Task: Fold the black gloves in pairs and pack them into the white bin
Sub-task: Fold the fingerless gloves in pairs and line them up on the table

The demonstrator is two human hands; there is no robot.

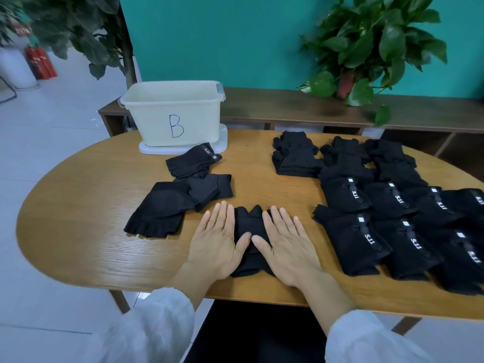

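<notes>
A black glove (248, 224) lies flat near the table's front edge. My left hand (218, 242) and my right hand (288, 247) press on it side by side with straight fingers, covering most of it. The white bin (172, 113), marked with a blue B, stands on its lid at the back left. Three loose black gloves (167, 203) lie between the bin and my hands. Several more black gloves (387, 205) lie in rows on the right half of the table, some showing white 5.11 labels.
The wooden table (78, 231) is rounded at its left end. A low wooden shelf (288, 106) runs behind it with a potted plant (372, 48) on top. Another plant (86, 35) stands at the back left by a teal wall.
</notes>
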